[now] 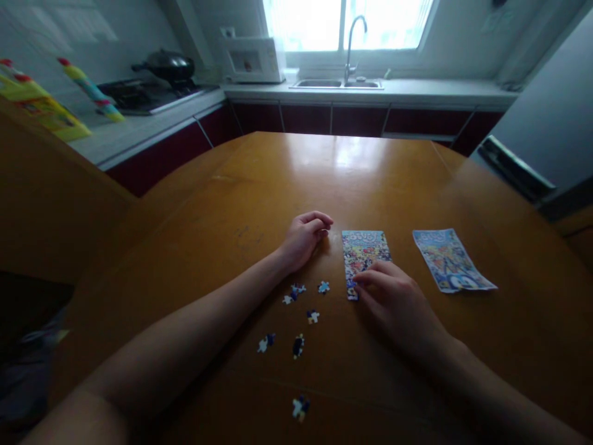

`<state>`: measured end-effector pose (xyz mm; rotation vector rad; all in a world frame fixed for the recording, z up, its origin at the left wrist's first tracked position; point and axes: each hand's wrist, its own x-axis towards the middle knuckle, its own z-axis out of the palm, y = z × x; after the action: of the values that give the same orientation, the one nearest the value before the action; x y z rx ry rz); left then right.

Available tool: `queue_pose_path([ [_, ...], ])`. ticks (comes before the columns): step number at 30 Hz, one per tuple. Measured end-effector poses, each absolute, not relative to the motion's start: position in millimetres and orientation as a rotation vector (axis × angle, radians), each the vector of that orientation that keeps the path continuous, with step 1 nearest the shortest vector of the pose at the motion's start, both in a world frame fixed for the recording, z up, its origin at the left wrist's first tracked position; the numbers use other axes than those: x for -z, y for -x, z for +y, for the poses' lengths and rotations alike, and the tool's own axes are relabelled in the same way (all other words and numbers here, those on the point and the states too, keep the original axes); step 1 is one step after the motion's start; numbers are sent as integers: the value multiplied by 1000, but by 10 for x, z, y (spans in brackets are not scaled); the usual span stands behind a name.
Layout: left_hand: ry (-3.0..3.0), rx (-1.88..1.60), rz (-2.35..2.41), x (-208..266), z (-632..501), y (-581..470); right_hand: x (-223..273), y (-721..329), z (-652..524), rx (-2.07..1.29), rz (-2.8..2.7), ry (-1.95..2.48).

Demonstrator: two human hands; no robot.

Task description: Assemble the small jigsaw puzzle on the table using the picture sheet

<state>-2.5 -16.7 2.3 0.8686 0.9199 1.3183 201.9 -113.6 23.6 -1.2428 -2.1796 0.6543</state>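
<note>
A partly assembled jigsaw puzzle point(365, 244), with a colourful crowded picture, lies on the wooden table. Over its lower part is my right hand point(393, 296), thumb and fingertips pinched together on a small bluish puzzle piece point(353, 285) at the lower left of the picture. My left hand point(306, 238) rests on its side left of the puzzle, fingers loosely bent and apart, holding nothing. Loose jigsaw pieces lie between my forearms: a small cluster point(294, 293), a light blue piece point(323, 287), a white and dark piece point(313, 317) and several others nearer me.
A creased printed picture sheet point(451, 259) lies right of the puzzle on the table point(208, 210). Beyond are a counter with a sink point(319, 84), a white microwave point(252, 60) and a black pan point(169, 65) on the stove. Yellow bottles point(41, 105) stand at far left.
</note>
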Motion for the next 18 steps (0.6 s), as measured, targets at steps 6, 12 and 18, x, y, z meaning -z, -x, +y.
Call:
queue_pose_path([
  [6, -865, -1335, 891, 3, -150, 22, -257, -1625, -1230, -642, -2249, 1165],
  [12, -867, -1344, 900, 35, -138, 13, -171, -1196, -1164, -485, -2429, 1239],
  [18, -856, -1363, 907, 42, -131, 1, -151, -1057, -1105, -396, -2493, 1265],
])
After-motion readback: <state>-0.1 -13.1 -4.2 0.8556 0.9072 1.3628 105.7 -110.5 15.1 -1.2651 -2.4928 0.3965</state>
